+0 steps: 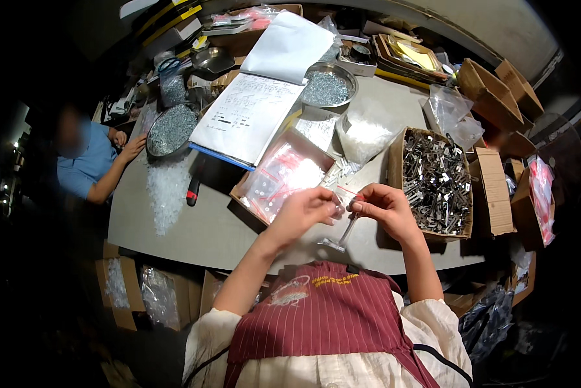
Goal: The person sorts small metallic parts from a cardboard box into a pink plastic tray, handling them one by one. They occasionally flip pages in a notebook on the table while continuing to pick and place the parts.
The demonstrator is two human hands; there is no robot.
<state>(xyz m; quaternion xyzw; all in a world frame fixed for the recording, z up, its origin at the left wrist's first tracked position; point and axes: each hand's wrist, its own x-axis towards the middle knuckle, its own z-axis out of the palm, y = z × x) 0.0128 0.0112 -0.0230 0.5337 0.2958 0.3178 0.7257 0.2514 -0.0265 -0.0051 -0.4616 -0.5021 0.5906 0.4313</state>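
Note:
Both hands meet over the near part of the table, around a small clear zip bag with a red strip at its top. My right hand pinches the bag's upper part between thumb and fingers. At the other side of its mouth, my left hand has thumb and fingertips pressed together. The bag hangs below the fingers, and small shiny pieces lie in its lower end. Left of it, an open cardboard box holds several flat clear bags with red strips. To the right, a box is heaped with dark metal clips.
Behind the hands are a bag of white pieces, a round tray of small metal parts and an open notebook. Leftward lie a red-and-black tool and clear plastic pieces. A person in blue reaches toward another round tray.

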